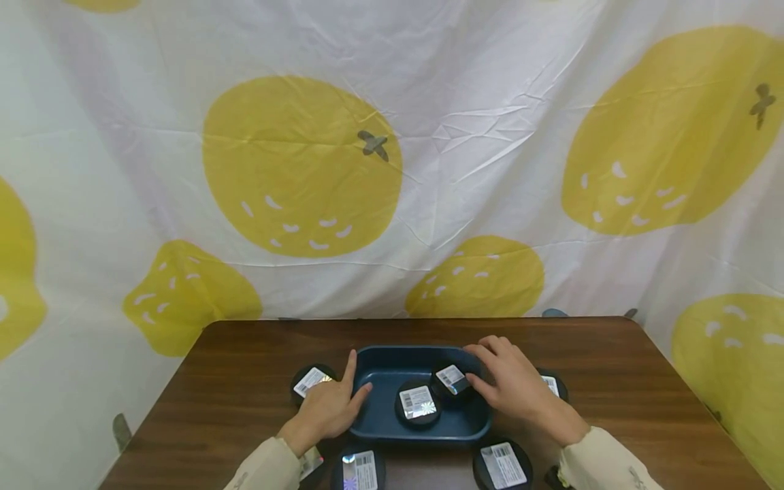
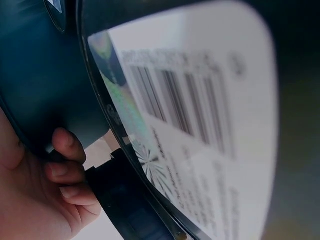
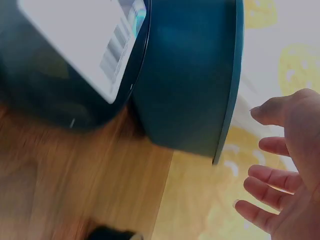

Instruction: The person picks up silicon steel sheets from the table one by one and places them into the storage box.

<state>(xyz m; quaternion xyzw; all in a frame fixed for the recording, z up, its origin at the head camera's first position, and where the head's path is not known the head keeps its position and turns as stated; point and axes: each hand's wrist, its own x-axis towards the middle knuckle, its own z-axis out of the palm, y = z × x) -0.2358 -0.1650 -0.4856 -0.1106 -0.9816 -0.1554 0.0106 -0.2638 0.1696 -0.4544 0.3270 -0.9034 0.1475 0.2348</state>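
Note:
A dark blue rectangular tray [image 1: 422, 434] lies between both hands. Inside it are two round black containers with white barcode labels; the front container [image 1: 417, 404] lies near the middle, and the other container [image 1: 452, 379] leans toward the right wall. My left hand [image 1: 327, 408] grips the tray's left end, thumb over the rim and index finger stretched along it; its other fingertips [image 2: 67, 170] curl by the outer wall. Over the right rim, my right hand [image 1: 514, 378] has spread, bent fingers beside the leaning container. From the right wrist, the right hand [image 3: 295, 165] shows nothing in its fingers.
More labelled black containers surround the tray: a back-left one [image 1: 311, 382] by the left hand, a front one [image 1: 359, 469], a front-right one [image 1: 502, 466] and one behind the right wrist [image 1: 554, 385]. The wooden table [image 1: 233, 381] ends at a lemon-print curtain [image 1: 478, 170].

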